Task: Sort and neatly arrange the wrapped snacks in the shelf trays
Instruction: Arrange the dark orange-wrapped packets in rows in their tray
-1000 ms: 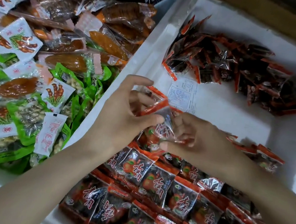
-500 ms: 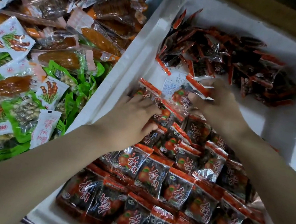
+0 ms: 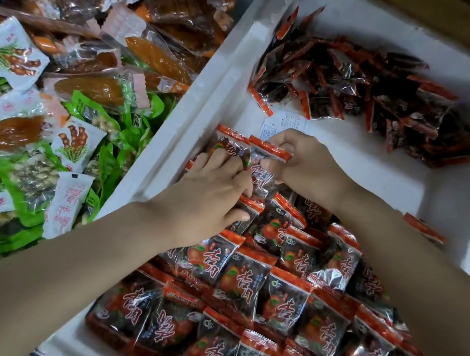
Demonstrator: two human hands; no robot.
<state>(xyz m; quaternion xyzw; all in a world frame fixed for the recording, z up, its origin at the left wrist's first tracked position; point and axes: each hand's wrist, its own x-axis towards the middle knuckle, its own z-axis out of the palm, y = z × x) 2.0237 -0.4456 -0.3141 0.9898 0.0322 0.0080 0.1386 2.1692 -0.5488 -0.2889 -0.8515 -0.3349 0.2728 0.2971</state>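
Trouble could come from the slippery wrap: you only pinch the packet by its thin red top, so it can slip out or land crooked and spoil the neat rows on your side of the grip. Your right hand has finger and thumb closed on that edge. Your left hand rests just beside it, fingers pressing down on those rows. Both are low inside the white tray.

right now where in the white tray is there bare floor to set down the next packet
Bare white floor lies between the loose pile at the far end and the neat rows, right of the right hand. The near half is packed with rows; the mixed heap to the left leaves no gap.
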